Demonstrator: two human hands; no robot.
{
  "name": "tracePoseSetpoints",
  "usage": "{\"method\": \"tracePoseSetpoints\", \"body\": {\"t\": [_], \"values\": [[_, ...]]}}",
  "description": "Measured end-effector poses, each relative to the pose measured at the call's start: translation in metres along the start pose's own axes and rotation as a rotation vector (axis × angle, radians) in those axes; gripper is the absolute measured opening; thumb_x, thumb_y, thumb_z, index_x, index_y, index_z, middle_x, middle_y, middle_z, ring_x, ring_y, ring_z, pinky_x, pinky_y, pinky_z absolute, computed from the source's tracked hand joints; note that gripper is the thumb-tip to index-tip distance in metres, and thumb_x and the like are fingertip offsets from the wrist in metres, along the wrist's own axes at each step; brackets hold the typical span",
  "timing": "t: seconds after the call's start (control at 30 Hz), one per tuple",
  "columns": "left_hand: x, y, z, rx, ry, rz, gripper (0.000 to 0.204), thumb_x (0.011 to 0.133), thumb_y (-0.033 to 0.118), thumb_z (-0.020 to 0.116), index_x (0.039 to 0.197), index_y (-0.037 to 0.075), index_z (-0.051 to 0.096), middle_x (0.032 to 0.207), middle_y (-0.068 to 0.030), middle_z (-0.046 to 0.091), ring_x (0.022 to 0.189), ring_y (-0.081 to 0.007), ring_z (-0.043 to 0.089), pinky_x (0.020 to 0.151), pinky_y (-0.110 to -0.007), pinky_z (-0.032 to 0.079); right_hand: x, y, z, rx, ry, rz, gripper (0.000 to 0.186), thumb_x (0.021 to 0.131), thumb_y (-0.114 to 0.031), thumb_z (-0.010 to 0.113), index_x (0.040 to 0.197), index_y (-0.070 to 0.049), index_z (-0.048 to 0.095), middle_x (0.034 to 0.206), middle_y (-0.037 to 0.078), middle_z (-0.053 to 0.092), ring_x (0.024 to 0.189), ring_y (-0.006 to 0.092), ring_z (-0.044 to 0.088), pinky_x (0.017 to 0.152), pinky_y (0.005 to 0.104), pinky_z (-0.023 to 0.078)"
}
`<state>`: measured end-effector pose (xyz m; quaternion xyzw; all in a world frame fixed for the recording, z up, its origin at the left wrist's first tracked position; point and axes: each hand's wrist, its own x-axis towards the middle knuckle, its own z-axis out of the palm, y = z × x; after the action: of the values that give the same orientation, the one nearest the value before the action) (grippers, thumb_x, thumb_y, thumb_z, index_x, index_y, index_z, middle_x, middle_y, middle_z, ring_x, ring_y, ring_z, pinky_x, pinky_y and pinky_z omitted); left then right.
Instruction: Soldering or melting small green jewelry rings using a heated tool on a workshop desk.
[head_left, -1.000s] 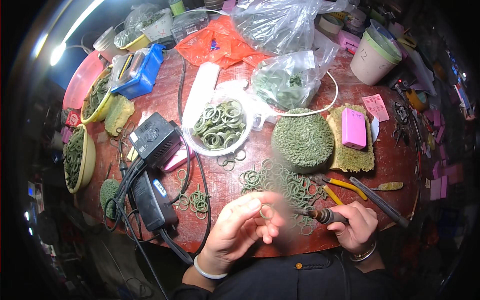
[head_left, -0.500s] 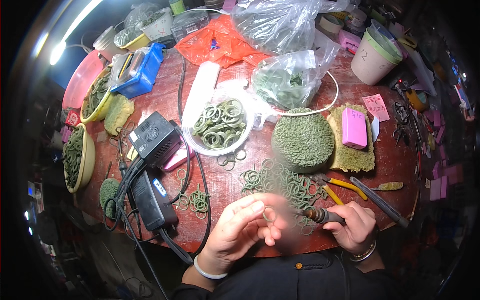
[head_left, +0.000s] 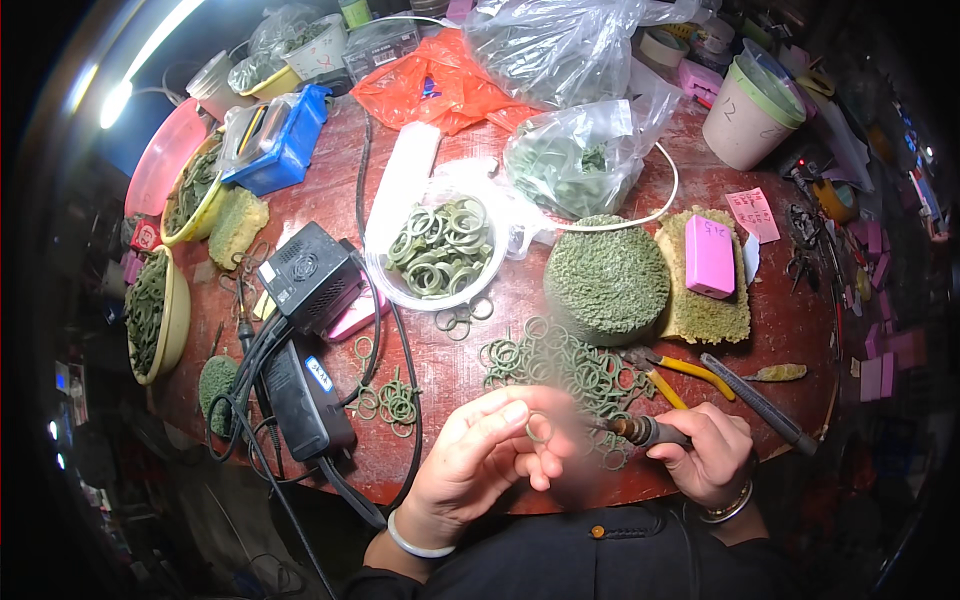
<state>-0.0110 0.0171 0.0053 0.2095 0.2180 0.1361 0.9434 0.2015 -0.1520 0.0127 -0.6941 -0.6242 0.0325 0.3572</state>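
Near the table's front edge, my left hand [head_left: 490, 450] is closed in a pinch around a small green ring [head_left: 538, 428]. To its right, my right hand [head_left: 708, 458] wraps round the black handle of a soldering iron [head_left: 650, 432], whose brownish metal collar points left toward the ring. A pale blur beside the left fingertips hides the iron's tip. Just beyond both hands lies a loose pile of thin green rings [head_left: 575, 365]. A smaller heap of green rings [head_left: 397, 402] sits left of my left hand.
Behind the pile are a clear tub [head_left: 440, 304] of rings, a round green textured block [head_left: 607, 280] and a pink block [head_left: 709, 257] on a sponge [head_left: 735, 320]. Yellow-handled pliers [head_left: 695, 372] and a grey-handled tool [head_left: 760, 405] lie right. Black power boxes [head_left: 310, 275] and cables crowd the left.
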Motion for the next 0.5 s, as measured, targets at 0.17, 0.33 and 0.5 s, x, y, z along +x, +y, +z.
{"method": "tracePoseSetpoints", "body": {"t": [0.17, 0.33, 0.5], "values": [[0.0005, 0.0008, -0.0022, -0.005, -0.009, -0.002, 0.039, 0.104, 0.022, 0.055, 0.130, -0.007, 0.054, 0.098, -0.0172, 0.067, 0.082, -0.0231, 0.070, 0.067, -0.030, 0.060, -0.0005, 0.0013, 0.0002, -0.027, 0.081, 0.037, 0.033, 0.089, -0.031, 0.077, 0.097, -0.001, 0.067, 0.074, 0.009, 0.063, 0.058, 0.0248, 0.063, 0.052, 0.0352, 0.049], [0.0006, 0.0000, -0.0023, -0.017, 0.006, -0.002, 0.039, 0.104, 0.022, 0.056, 0.130, -0.007, 0.054, 0.099, -0.0172, 0.066, 0.082, -0.0231, 0.070, 0.068, -0.030, 0.060, -0.0021, 0.0072, 0.0051, -0.155, 0.262, 0.292, 0.022, 0.092, -0.018, 0.075, 0.099, 0.000, 0.064, 0.077, 0.013, 0.060, 0.063, 0.0316, 0.061, 0.056, 0.0393, 0.046], [0.0007, 0.0008, -0.0026, -0.011, 0.010, -0.006, 0.039, 0.104, 0.021, 0.056, 0.130, -0.007, 0.055, 0.099, -0.0172, 0.066, 0.082, -0.0233, 0.070, 0.068, -0.030, 0.060, -0.0019, 0.0094, 0.0072, -0.149, 0.264, 0.321, 0.020, 0.090, -0.013, 0.075, 0.098, 0.001, 0.063, 0.080, 0.015, 0.060, 0.067, 0.0338, 0.061, 0.059, 0.0395, 0.047]]}}
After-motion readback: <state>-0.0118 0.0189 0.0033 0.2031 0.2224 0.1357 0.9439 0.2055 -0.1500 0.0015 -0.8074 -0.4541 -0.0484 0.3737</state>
